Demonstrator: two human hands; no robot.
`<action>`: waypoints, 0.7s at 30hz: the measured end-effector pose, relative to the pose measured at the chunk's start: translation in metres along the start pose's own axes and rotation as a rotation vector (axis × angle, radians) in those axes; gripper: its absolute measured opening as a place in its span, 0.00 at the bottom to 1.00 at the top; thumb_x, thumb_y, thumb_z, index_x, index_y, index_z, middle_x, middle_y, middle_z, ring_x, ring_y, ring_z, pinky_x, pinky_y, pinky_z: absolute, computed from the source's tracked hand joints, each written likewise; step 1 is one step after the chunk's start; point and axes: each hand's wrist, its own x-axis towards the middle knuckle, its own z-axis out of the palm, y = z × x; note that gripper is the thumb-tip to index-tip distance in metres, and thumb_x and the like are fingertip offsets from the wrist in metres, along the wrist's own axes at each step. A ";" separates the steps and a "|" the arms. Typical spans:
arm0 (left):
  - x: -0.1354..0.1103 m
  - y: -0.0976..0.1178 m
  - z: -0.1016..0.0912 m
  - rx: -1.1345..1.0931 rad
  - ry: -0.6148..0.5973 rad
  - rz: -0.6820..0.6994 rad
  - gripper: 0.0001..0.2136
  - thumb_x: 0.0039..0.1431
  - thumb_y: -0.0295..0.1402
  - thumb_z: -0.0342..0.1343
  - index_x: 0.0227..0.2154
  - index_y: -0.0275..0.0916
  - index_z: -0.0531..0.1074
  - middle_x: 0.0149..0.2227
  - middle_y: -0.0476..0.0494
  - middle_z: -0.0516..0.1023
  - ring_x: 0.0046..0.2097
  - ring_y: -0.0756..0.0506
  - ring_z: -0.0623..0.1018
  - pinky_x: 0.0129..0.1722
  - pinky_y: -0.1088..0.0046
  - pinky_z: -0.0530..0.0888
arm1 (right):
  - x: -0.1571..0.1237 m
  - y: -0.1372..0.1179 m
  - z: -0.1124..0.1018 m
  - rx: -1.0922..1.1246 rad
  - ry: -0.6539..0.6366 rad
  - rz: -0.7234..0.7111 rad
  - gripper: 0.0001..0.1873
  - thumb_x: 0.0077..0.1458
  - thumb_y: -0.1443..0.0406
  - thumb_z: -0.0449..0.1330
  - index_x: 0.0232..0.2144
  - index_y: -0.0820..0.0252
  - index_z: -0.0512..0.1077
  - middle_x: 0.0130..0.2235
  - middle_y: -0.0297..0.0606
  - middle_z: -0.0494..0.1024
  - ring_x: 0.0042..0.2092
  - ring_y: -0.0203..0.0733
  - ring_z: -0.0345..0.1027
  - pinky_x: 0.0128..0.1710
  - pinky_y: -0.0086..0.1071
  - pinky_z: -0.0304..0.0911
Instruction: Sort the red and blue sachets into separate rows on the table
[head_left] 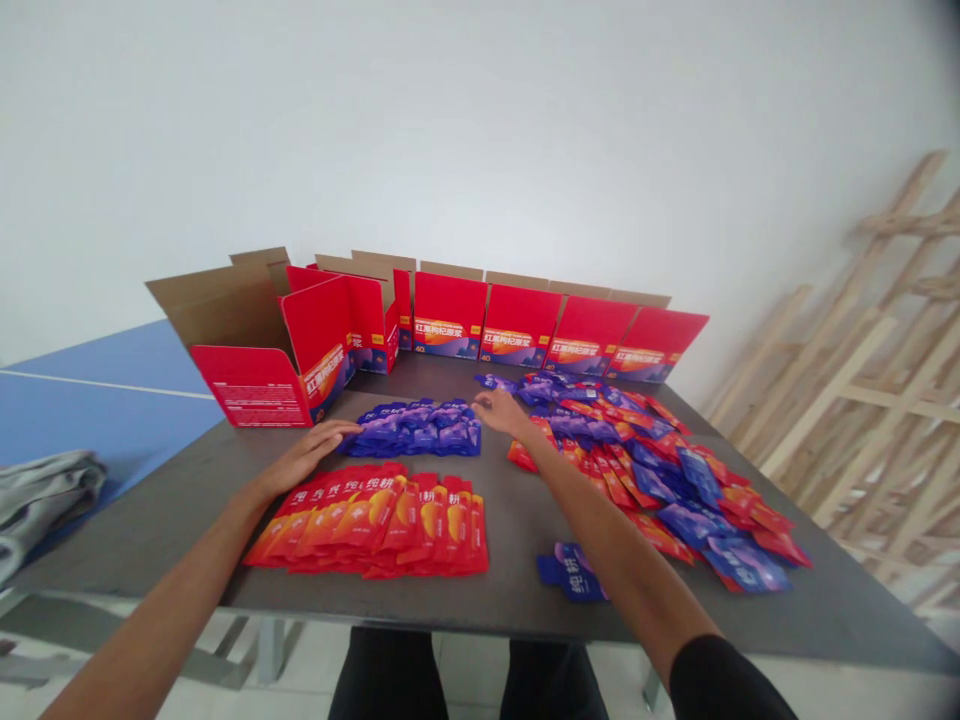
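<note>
Blue-purple sachets (420, 432) lie in an overlapping row in the middle of the table. At the row's left end, my left hand (311, 452) rests with its fingers stretched out, the tips touching the sachets. My right hand (501, 410) is at the right end, its fingers bent and slightly apart, with nothing visible in them. Nearer to me, red-orange sachets (375, 520) form a fanned, overlapping row. A single blue sachet (571, 575) lies by the front edge, partly hidden behind my right forearm.
To the right spreads a loose mixed pile of red and blue sachets (660, 470). Open red cartons (450, 310) line the back, and another open carton (251, 385) stands at left. Grey cloth (49, 500) lies far left. Wooden frames (862, 390) lean at right.
</note>
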 end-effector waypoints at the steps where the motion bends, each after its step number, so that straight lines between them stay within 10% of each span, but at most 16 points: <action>1: -0.001 0.001 0.000 0.004 0.003 0.000 0.32 0.69 0.61 0.42 0.60 0.45 0.75 0.64 0.41 0.74 0.64 0.35 0.71 0.71 0.54 0.60 | 0.004 -0.009 0.007 0.033 0.032 -0.067 0.23 0.71 0.55 0.54 0.62 0.56 0.72 0.62 0.43 0.75 0.64 0.42 0.66 0.64 0.33 0.59; 10: -0.004 0.004 -0.001 0.096 -0.041 0.025 0.31 0.71 0.60 0.41 0.61 0.48 0.75 0.67 0.42 0.70 0.67 0.35 0.67 0.72 0.53 0.57 | 0.031 -0.078 0.049 0.048 -0.128 -0.425 0.27 0.69 0.57 0.56 0.67 0.55 0.68 0.68 0.39 0.69 0.69 0.43 0.61 0.70 0.34 0.54; 21: -0.002 -0.006 0.002 0.099 -0.065 0.050 0.32 0.71 0.61 0.40 0.61 0.47 0.76 0.66 0.41 0.71 0.67 0.35 0.69 0.71 0.52 0.59 | 0.012 -0.061 0.063 0.150 0.010 -0.665 0.26 0.64 0.61 0.62 0.63 0.50 0.73 0.63 0.38 0.76 0.65 0.49 0.69 0.67 0.44 0.61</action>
